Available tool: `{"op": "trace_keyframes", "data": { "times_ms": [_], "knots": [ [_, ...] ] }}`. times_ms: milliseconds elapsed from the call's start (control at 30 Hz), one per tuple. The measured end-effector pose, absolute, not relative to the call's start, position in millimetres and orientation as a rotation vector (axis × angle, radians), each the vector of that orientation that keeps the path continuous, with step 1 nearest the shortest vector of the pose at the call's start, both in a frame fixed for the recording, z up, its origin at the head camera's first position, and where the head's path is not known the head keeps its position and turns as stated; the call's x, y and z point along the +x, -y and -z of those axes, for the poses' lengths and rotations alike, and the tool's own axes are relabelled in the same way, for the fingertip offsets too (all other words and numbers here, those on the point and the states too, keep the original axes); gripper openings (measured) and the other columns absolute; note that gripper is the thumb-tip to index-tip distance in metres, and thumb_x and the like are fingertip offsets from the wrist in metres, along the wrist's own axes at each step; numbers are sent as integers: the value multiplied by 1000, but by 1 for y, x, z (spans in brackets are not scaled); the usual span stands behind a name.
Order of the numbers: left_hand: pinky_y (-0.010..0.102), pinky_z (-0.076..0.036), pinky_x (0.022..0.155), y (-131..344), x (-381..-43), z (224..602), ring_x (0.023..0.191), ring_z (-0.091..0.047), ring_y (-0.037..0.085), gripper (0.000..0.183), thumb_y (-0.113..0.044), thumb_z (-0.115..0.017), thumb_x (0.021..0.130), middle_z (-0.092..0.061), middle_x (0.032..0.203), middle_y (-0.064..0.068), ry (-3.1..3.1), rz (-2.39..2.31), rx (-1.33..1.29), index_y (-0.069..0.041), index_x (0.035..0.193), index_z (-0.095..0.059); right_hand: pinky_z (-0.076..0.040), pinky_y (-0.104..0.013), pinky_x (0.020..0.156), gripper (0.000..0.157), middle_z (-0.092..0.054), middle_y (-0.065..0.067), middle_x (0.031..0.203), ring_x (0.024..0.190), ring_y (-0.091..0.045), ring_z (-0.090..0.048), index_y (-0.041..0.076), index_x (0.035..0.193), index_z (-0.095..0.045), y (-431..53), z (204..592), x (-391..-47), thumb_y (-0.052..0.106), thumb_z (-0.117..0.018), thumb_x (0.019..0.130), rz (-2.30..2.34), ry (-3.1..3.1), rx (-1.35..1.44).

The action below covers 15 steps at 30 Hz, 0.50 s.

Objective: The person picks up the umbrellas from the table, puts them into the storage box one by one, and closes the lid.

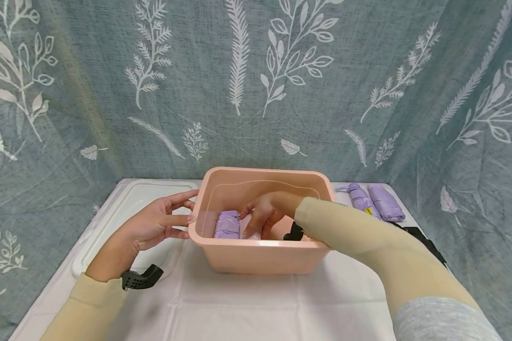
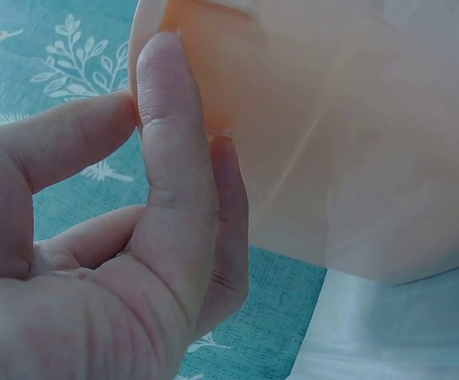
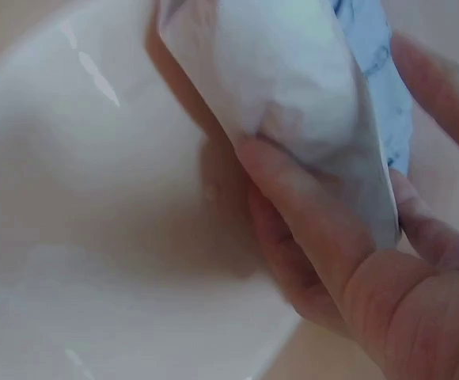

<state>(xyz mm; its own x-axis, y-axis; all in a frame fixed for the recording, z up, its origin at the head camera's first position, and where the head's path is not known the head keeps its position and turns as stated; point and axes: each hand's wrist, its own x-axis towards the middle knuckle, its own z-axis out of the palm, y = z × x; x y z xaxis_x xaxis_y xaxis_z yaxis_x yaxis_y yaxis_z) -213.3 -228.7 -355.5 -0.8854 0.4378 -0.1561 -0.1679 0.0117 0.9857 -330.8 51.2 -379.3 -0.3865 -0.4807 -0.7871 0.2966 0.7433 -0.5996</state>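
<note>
A peach plastic bin [image 1: 264,258] stands on the white-covered table. My left hand [image 1: 160,220] touches its left rim from outside with fairly straight, spread fingers; in the left wrist view, the fingertips meet the bin's edge [image 2: 285,158]. My right hand [image 1: 264,213] reaches down inside the bin. It grips a whitish, soft-looking bundle [image 3: 293,71], thumb on one side and fingers on the other; the exact kind cannot be told. Behind that bundle in the right wrist view shows a blue-patterned surface [image 3: 392,95]. A rolled lavender cloth bundle [image 1: 227,225] lies in the bin's left part.
A white lid [image 1: 132,201] lies flat at the left, partly under the left hand. At the right back are a rolled lavender folding umbrella [image 1: 359,196] with a yellow label and a lavender folded bundle [image 1: 385,202]. A black item [image 1: 422,237] is partly behind the right sleeve.
</note>
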Motion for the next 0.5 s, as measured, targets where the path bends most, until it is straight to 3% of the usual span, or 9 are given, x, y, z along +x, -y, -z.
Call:
{"op": "trace_keyframes", "data": {
  "times_ms": [167,367,500],
  "knots": [
    [33,-65,75,228,-213,355,84,-71,16,78,-2,-66,98,-48,128,12,-1879,-1923,276,-11,164,-25,-63,-38,90,62,-47,-9,126,83,-24,-61,13,144,-46,-52,380,-331,7,-77,91,830,-1788,-151],
    [32,-65,75,229,-212,355,82,-71,15,78,-1,-66,98,-49,127,11,-1875,-1928,271,-10,164,-24,-55,-45,106,66,-45,-9,132,89,-25,-61,14,147,-45,-52,377,-330,8,-77,90,813,-1785,-175],
    [32,-65,74,228,-212,355,82,-70,15,78,-1,-65,98,-49,126,11,-1875,-1929,273,-10,164,-25,-54,-49,106,72,-41,-10,140,98,-27,-61,13,152,-43,-54,373,-329,7,-78,89,825,-1799,-170]
  ]
}}
